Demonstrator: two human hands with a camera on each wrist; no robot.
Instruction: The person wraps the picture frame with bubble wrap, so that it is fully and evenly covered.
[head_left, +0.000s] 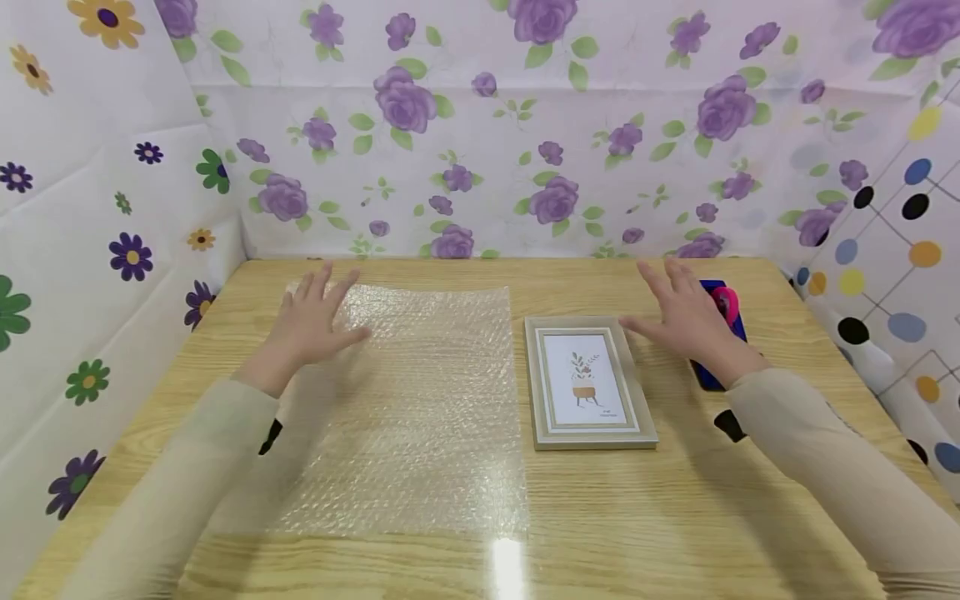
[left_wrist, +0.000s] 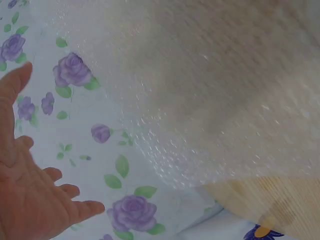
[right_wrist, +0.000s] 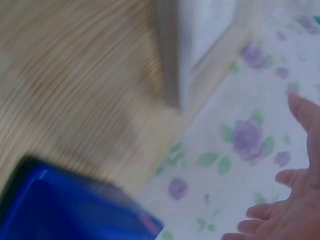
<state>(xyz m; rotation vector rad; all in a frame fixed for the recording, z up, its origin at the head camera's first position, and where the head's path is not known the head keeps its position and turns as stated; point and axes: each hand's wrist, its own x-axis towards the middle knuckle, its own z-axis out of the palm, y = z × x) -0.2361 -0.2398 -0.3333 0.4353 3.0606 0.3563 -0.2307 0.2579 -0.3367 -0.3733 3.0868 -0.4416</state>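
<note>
In the head view, my left hand [head_left: 311, 321] is held over the upper left part of a clear sheet of bubble wrap [head_left: 420, 417], its fingers spread and holding nothing. The left wrist view shows that hand [left_wrist: 37, 185] apart from the bubble wrap [left_wrist: 215, 100]. On the right, my right hand [head_left: 686, 317] hovers with straight fingers between a picture frame [head_left: 645, 408] and a blue tray [head_left: 707, 377]. The frame lies flat, face up, with a potted-plant print. In the right wrist view the right hand [right_wrist: 292, 200] holds nothing.
A pink round item [head_left: 724, 302], perhaps a tape roll or scissors handle, lies in the blue tray, partly hidden by the right hand. The wooden table [head_left: 600, 517] is bordered by a flowered cloth [head_left: 480, 167] behind and patterned cloths at both sides.
</note>
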